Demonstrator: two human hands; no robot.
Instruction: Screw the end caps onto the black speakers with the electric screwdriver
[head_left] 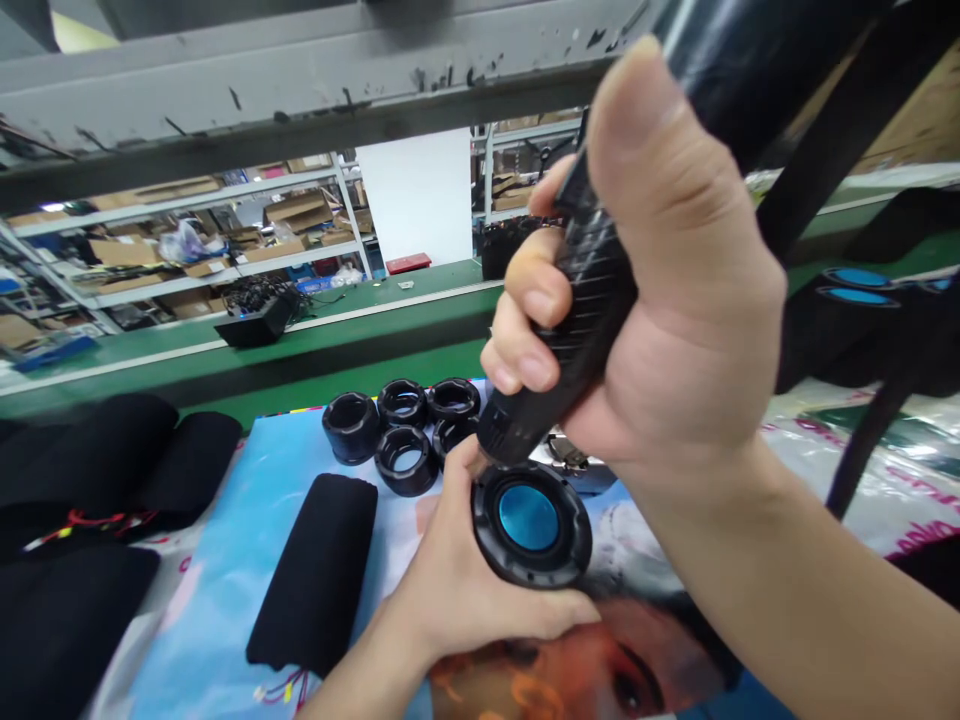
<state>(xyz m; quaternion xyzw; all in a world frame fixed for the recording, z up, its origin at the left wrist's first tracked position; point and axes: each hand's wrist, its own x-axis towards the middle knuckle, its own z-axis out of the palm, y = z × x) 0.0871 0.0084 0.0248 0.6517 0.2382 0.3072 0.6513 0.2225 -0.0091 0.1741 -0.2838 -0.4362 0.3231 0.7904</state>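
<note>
My right hand (675,270) is wrapped around the black grip of an electric screwdriver (581,300), thumb uppermost. The tool points down and its lower end meets the near view of the rim of a round black speaker end (529,517); its tip is too small to make out. A shiny blue disc sits at the speaker's centre. My left hand (480,590) grips the speaker from the left and below, with its face turned up. Behind it stand several black rings (406,458). A black fabric-covered cylinder (319,570) lies to the left, thin coloured wires at its lower end.
A printed sheet (232,540) covers the bench. More black cylinders (97,460) with wires lie at far left. Black parts with blue discs (855,297) are at right. A grey metal beam (300,80) crosses above; a green conveyor (352,320) and loaded shelves (247,260) are behind.
</note>
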